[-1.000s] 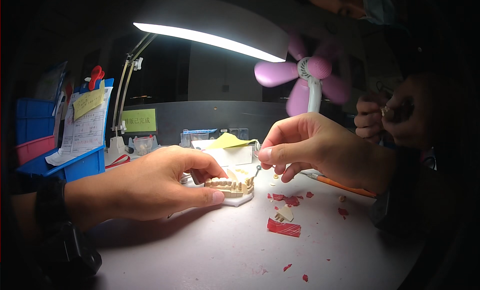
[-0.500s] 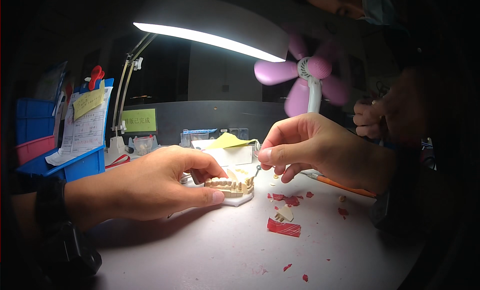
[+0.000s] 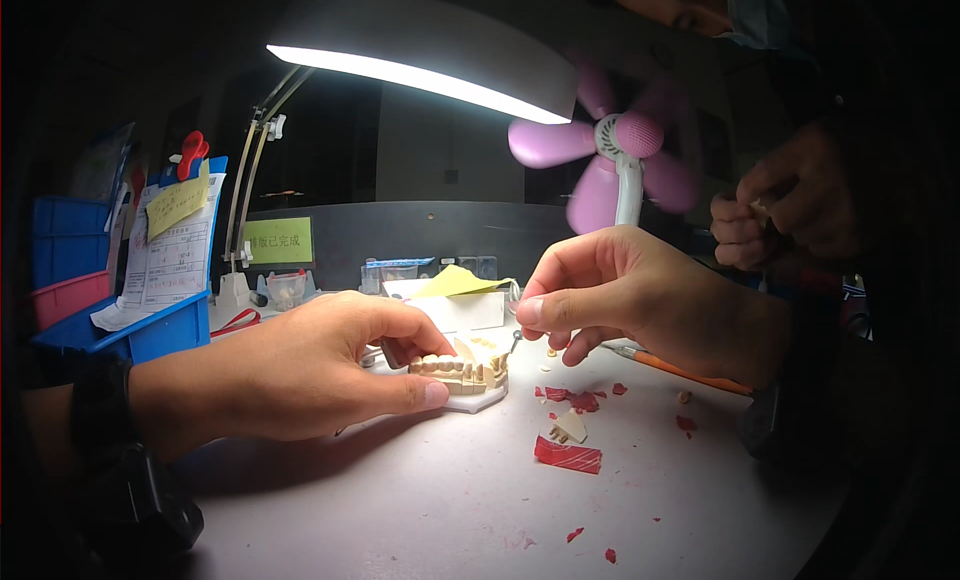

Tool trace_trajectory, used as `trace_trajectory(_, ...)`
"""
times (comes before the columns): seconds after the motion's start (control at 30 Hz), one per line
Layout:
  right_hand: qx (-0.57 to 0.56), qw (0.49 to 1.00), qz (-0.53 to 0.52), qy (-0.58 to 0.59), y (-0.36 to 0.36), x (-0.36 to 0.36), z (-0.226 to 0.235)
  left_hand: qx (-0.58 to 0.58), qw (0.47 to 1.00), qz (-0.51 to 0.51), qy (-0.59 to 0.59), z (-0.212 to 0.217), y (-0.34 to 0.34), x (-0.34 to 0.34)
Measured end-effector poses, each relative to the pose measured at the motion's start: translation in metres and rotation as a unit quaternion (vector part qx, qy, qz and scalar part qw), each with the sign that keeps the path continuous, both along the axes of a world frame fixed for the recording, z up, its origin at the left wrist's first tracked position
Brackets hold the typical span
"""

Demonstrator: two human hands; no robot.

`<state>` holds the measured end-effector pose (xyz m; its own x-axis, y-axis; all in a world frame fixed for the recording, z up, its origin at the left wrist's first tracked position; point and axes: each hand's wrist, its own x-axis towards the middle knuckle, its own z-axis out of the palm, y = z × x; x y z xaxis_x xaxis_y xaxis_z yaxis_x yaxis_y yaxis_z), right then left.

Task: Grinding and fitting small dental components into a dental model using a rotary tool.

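My left hand point(image 3: 335, 365) is closed round the left side of a cream dental model point(image 3: 458, 384). Its thumb presses the front of the tooth row, while the other fingers reach behind. The model stands on a white base point(image 3: 480, 404). Just right of it my right hand point(image 3: 610, 298) hovers with thumb and index finger pinched together. What they hold is hidden. Below those fingertips, a thin metal piece with a rounded head point(image 3: 517, 335) slants down beside the model's teeth; whether it is held I cannot tell.
Red wax scraps point(image 3: 568, 455) and a pale model fragment point(image 3: 571, 427) lie front right. An orange-handled brush point(image 3: 690, 372) rests behind. Pink fan point(image 3: 640, 140), lamp point(image 3: 420, 80) and blue trays point(image 3: 170, 330) stand around. At right, another person's hands point(image 3: 790, 205) hold something small.
My two hands and the dental model look unmoved. The other person's hands have shifted and come closer together.
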<state>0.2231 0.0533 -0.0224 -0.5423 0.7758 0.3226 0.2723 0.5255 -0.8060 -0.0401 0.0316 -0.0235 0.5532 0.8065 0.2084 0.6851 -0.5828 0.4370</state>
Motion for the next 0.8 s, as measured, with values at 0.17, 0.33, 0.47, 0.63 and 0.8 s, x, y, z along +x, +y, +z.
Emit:
trace_trajectory(0.17,0.004,1.0,0.004,-0.013,0.0021,0.0018,0.0008,-0.003,1.0,0.006,0.002,0.0002,0.0001,-0.0002)
trace_trajectory(0.33,0.004,1.0,0.004,-0.01,0.0041,0.0021,0.0009,-0.003,1.0,0.006,0.003,0.0001,0.0005,-0.0003)
trace_trajectory(0.47,0.006,1.0,0.003,-0.011,0.003,0.0017,0.0007,-0.003,1.0,0.005,0.001,-0.0002,0.0006,-0.0003)
trace_trajectory(0.63,0.008,1.0,0.003,-0.01,0.0012,0.0009,0.001,-0.004,1.0,0.003,-0.002,-0.0006,0.0008,-0.0003)
trace_trajectory(0.8,0.014,1.0,0.003,-0.014,0.0009,0.0009,0.0017,0.0,1.0,-0.001,0.003,0.0002,0.0008,-0.0008)
